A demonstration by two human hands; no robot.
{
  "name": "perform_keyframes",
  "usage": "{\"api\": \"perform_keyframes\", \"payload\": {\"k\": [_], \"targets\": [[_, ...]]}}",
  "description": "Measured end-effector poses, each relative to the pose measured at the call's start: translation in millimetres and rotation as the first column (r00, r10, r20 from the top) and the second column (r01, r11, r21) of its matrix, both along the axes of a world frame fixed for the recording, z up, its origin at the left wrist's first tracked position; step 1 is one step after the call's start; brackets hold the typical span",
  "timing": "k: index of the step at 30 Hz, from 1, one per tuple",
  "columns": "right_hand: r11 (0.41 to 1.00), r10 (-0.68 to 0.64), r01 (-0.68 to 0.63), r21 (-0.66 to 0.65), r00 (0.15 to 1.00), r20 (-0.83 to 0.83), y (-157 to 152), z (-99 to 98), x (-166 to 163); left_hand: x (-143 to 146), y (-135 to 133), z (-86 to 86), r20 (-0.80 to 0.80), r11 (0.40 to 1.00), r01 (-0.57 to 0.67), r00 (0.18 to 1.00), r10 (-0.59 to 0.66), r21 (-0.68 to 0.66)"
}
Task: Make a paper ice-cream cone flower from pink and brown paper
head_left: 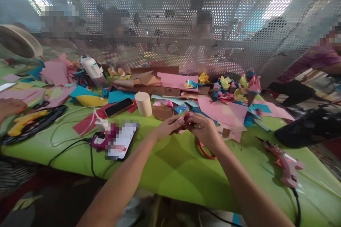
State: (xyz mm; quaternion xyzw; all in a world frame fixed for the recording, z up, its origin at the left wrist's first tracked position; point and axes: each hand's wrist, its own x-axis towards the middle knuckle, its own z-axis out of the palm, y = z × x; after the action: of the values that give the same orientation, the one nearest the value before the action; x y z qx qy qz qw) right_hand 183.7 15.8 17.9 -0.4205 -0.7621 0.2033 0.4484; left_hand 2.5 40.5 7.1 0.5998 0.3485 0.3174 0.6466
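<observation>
Both my hands meet over the middle of the green table point(170, 181). My left hand point(172, 126) pinches a small folded piece of pink paper point(187, 116) from the left. From the right, the curled fingers of my right hand point(204, 126) grip the same piece. My fingers hide most of it. A red loop handle point(204, 150), apparently of scissors, lies under my right wrist. Just beyond my hands are a small blue crinkled piece point(182, 108) and a piece of brown paper point(162, 112).
A pink glue gun point(289, 166) lies at right, near a dark cylinder point(306, 129). Two phones point(119, 107), a purple power strip point(102, 140) and a cream roll point(143, 104) stand left of centre. Coloured paper point(221, 111) covers the back. Another person's hand point(12, 108) rests far left.
</observation>
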Motion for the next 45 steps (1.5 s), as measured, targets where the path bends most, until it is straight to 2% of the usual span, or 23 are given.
{"api": "perform_keyframes", "payload": {"k": [6, 16, 26, 29, 32, 35, 40, 45], "targets": [[0.995, -0.03, 0.019, 0.095, 0.993, 0.115, 1, 1.3, 3, 1, -2, 7.9, -0.022, 0.999, -0.027, 0.999, 0.027, 0.022], [0.987, 0.101, -0.121, 0.101, 0.978, 0.183, -2, 8.2, 8, 4, -1, 4.1, 0.004, 1.0, -0.021, 1.0, 0.021, 0.014], [0.976, 0.139, -0.181, 0.118, 0.946, 0.294, -2, 18.2, 14, 1, -1, 0.5, 0.012, 0.997, -0.038, 0.999, 0.039, -0.069], [0.977, 0.143, -0.181, 0.113, 0.948, 0.285, -4, 21.6, 15, 0, -2, 1.2, 0.046, 0.996, -0.015, 0.999, 0.02, -0.093], [0.984, 0.121, -0.147, 0.096, 0.964, 0.235, -5, 22.2, 14, -1, 0, 0.9, 0.026, 0.994, -0.055, 0.998, 0.057, -0.092], [0.995, 0.07, -0.08, 0.06, 0.984, 0.164, -5, 17.9, 11, -1, 1, 0.6, -0.021, 0.996, -0.091, 0.996, 0.09, -0.02], [0.999, 0.031, -0.035, 0.042, 0.996, 0.085, -1, 6.4, 6, -2, 2, 3.3, -0.098, 0.995, -0.055, 0.993, 0.063, 0.078], [0.989, 0.037, -0.061, 0.137, 0.984, 0.177, 1, 7.1, 8, -4, 1, 4.6, 0.01, 1.0, -0.024, 1.0, 0.024, -0.015]]}}
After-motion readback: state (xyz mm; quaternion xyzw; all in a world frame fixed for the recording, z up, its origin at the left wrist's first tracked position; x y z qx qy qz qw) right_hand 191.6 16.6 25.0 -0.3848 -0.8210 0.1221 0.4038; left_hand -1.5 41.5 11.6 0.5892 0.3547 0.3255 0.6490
